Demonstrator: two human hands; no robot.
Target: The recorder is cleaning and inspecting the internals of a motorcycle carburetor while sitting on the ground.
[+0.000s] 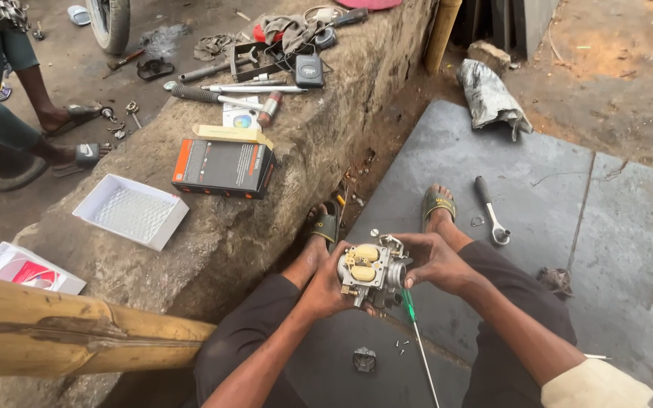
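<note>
Hands both closed on grey metal carburettor with yellow floats (pixel 370 272) | left hand (pixel 325 285) cradles body | right hand (pixel 434 261) also pinches green-handled screwdriver (pixel 410 306) | chrome ratchet wrench (pixel 491 211) on slab nearby

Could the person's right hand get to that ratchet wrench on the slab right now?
Probably not at once: the right hand is busy on the carburetor with a green-handled screwdriver. Otherwise the way to the ratchet wrench looks open, beside the right foot.

A box (pixel 223 168) and tray (pixel 131 211) lie on the ledge (pixel 266 219) left of the carburetor (pixel 370 273); a ratchet (pixel 491 211) lies on the slab (pixel 493 174) to the right.
</note>
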